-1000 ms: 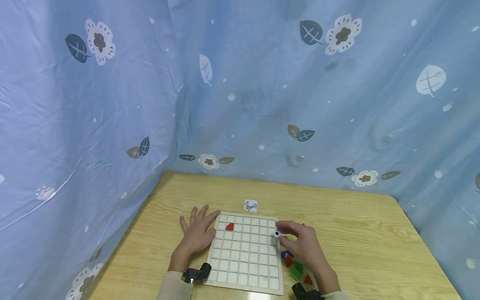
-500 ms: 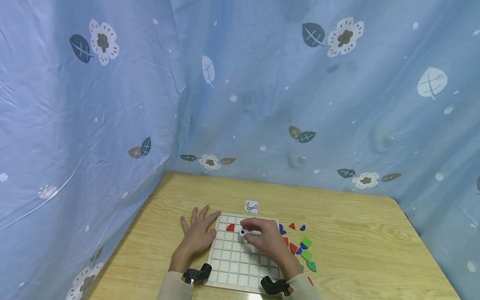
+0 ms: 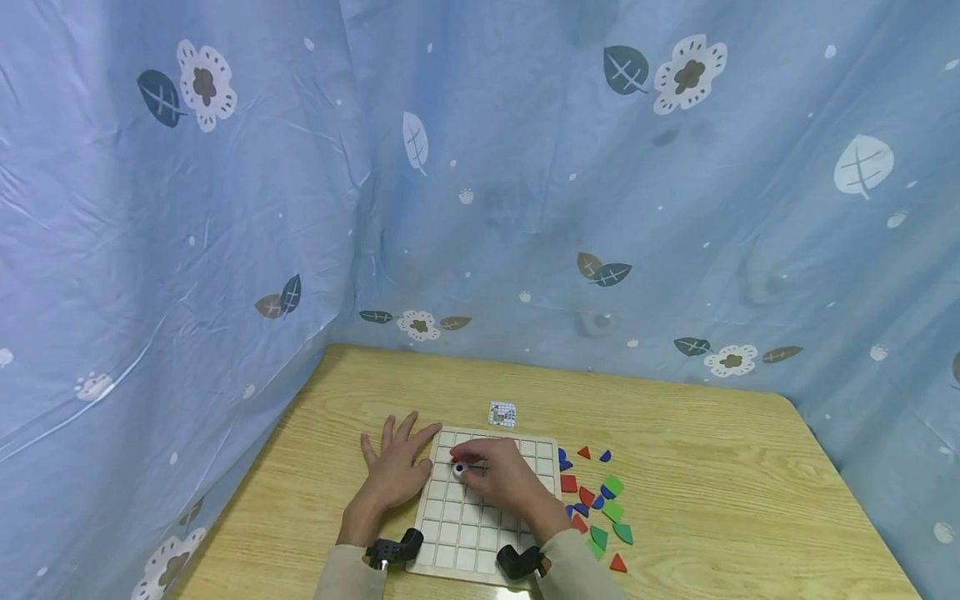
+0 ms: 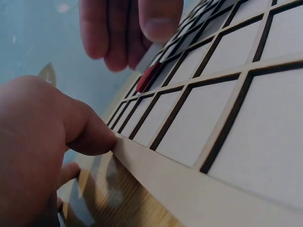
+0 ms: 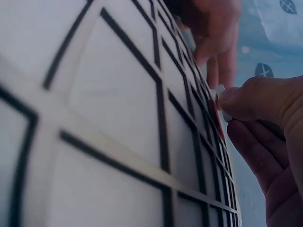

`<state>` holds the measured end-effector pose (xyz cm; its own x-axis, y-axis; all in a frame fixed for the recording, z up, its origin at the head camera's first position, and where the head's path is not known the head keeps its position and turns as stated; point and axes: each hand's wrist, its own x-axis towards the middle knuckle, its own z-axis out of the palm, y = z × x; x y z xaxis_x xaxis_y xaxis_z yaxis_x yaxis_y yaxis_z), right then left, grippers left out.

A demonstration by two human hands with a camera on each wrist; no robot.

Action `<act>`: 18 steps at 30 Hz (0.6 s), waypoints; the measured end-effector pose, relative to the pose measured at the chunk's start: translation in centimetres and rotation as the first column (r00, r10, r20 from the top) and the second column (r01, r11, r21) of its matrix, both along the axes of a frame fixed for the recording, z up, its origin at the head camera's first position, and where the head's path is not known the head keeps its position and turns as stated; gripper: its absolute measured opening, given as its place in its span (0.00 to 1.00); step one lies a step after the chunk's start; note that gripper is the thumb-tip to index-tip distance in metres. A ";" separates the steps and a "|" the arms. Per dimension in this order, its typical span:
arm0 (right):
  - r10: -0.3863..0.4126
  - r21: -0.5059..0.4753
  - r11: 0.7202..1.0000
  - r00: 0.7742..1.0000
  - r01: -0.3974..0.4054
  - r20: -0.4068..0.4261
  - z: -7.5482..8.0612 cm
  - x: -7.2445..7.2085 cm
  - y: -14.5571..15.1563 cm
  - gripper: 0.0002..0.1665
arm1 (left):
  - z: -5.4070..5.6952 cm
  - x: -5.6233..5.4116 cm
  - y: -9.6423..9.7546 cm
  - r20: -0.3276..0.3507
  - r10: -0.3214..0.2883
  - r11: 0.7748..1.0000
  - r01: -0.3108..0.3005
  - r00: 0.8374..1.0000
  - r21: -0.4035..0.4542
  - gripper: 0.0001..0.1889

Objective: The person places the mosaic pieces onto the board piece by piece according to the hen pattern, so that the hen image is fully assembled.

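Note:
A wooden grid board point(image 3: 447, 531) lies on the table, its cells pale and square. My right hand point(image 3: 502, 475) pinches a small white tile with a black dot point(image 3: 460, 469) between thumb and fingers, just over the board's upper left cells. Close to that tile, a red quarter-circle piece point(image 4: 149, 76) sits on the board; my right fingers mostly cover it in the head view. Fingers spread, my left hand point(image 3: 397, 465) rests on the table with its thumb side touching the board's left edge. From the right wrist view, the white tile point(image 5: 223, 101) stands tilted close to the red piece.
Right of the board lie several loose pieces, among them a red square point(image 3: 569, 483), a green square point(image 3: 613, 485) and a red triangle point(image 3: 618, 563). A small printed pattern card point(image 3: 502, 414) is behind the board. A patterned blue curtain point(image 3: 525, 208) hangs beyond the table.
My right hand has carried the white tile left, from the board's right edge to the upper left cells beside the red piece. My left hand has stayed in place.

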<state>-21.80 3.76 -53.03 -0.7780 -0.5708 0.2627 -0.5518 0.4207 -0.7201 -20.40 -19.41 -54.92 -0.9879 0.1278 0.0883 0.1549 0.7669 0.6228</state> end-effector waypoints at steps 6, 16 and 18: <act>0.007 0.029 1.000 1.000 -0.006 -0.031 -0.4 -0.1 -0.4 0.17 | 0.0 0.0 0.0 -0.001 -0.013 1.000 0.013 1.000 0.007 0.33; 0.012 0.064 0.998 0.997 -0.007 -0.074 -0.1 0.1 -0.8 0.18 | 0.2 0.1 -0.1 0.002 -0.013 1.000 0.013 1.000 0.013 0.33; 0.010 0.062 0.998 0.998 -0.006 -0.069 -0.1 0.1 -0.8 0.18 | 0.3 0.1 0.0 0.001 -0.011 1.000 0.011 1.000 0.010 0.33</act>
